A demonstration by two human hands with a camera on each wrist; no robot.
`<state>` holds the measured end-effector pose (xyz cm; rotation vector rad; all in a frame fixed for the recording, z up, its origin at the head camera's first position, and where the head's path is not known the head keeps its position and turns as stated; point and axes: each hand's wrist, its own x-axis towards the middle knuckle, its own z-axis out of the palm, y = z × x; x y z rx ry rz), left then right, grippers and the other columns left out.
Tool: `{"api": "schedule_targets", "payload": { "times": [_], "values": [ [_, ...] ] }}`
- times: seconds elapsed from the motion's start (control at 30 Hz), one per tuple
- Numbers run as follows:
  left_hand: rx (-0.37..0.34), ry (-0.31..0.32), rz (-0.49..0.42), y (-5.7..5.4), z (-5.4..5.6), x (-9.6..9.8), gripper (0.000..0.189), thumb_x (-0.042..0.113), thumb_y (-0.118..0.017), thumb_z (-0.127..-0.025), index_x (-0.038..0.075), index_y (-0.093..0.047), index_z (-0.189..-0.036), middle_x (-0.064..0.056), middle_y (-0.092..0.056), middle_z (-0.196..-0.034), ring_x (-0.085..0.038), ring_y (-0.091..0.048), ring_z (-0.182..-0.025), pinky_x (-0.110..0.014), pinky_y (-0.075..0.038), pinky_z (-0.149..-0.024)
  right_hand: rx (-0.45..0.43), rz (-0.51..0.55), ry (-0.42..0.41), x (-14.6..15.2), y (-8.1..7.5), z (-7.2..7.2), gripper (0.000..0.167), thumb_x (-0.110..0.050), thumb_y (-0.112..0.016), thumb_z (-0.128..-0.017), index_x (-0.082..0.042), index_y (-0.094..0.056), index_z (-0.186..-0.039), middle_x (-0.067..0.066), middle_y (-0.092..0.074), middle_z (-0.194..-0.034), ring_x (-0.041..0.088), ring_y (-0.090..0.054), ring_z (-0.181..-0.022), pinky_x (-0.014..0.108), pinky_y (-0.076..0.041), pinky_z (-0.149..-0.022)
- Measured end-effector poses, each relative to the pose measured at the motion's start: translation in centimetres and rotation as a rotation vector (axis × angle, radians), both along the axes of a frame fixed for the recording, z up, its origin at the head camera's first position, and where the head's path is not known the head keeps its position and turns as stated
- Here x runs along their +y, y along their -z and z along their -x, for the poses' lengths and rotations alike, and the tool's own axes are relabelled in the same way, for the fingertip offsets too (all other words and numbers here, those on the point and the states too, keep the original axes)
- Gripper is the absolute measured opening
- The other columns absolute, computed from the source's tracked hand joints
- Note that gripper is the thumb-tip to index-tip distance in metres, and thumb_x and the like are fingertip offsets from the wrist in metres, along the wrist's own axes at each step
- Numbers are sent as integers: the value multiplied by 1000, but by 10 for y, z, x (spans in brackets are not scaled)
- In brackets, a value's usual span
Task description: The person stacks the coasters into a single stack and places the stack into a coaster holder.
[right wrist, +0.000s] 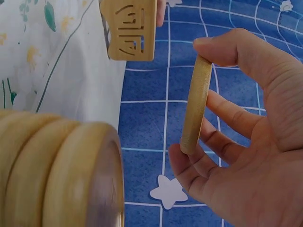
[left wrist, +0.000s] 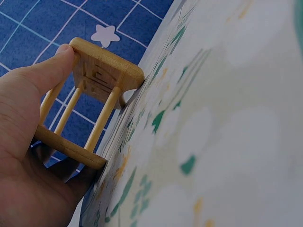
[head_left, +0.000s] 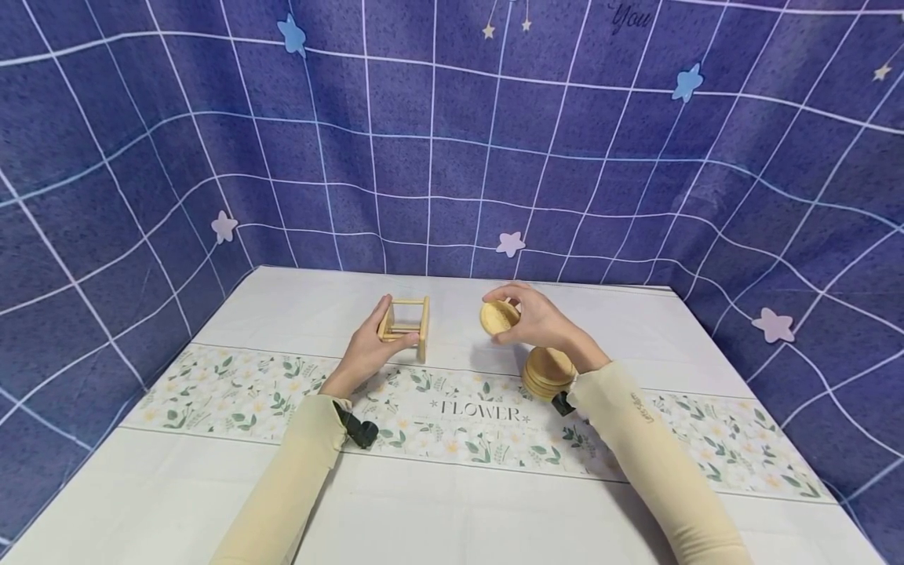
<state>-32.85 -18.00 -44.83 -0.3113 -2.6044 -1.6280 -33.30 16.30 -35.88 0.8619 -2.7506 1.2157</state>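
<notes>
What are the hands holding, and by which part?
Left hand: the wooden coaster holder, by its two side panels. Right hand: a round wooden coaster, by its rim.

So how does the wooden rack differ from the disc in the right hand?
The rack is an open frame of bars between two end panels; the disc is round and thin. The left hand grips the rack, while the right hand pinches the disc. Both look wooden.

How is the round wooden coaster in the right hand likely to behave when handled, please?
The round wooden coaster is probably stiff: the right hand holds it with no visible bend. It looks thin edge-on, so likely light. Its circular outline suggests it could roll if stood on edge.
</notes>
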Motion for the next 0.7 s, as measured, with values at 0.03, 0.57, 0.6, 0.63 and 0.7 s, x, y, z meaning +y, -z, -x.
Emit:
{"api": "schedule_targets", "payload": {
  "times": [0.03, 0.57, 0.6, 0.63, 0.7],
  "values": [
    [1, 0, 0, 0, 0, 0, 110, 40, -85, -101, 22, -12, -181, -7, -7, -187, -35, -9, -172, -53, -14, -140, 6, -5, -3, 2, 0, 0, 71, -1, -95, -76, -5, -71, -143, 18, -60, -152, 42, -55, -140, 66, -41, -125],
    [6, -7, 2, 3, 4, -1, 110, 43, -85, -101, 23, -13, -181, -6, -9, -187, -35, -11, -172, -53, -15, -140, 10, -15, 8, 23, -1, -9, 69, -1, -95, -78, -4, -72, -143, 18, -59, -148, 41, -54, -138, 62, -46, -120],
    [6, -7, 1, 3, 4, -1, 110, 43, -85, -101, 23, -13, -181, -6, -9, -187, -35, -11, -172, -52, -15, -140, 16, -17, 9, 24, -1, -9, 69, -2, -96, -78, -5, -72, -143, 17, -60, -148, 40, -55, -137, 60, -48, -117],
    [6, -6, 0, 3, 4, -1, 110, 42, -85, -101, 23, -13, -181, -6, -9, -187, -34, -11, -172, -52, -15, -140, 20, -17, 9, 25, -1, -9, 70, -4, -96, -78, -5, -72, -143, 17, -60, -148, 40, -56, -136, 59, -50, -114],
    [7, -5, -1, 3, 4, -1, 109, 42, -85, -101, 22, -13, -181, -7, -9, -187, -34, -11, -172, -52, -16, -140, 24, -17, 6, 28, -1, -10, 70, -4, -96, -78, -6, -72, -143, 16, -60, -150, 39, -56, -136, 55, -54, -109]
  ]
}}
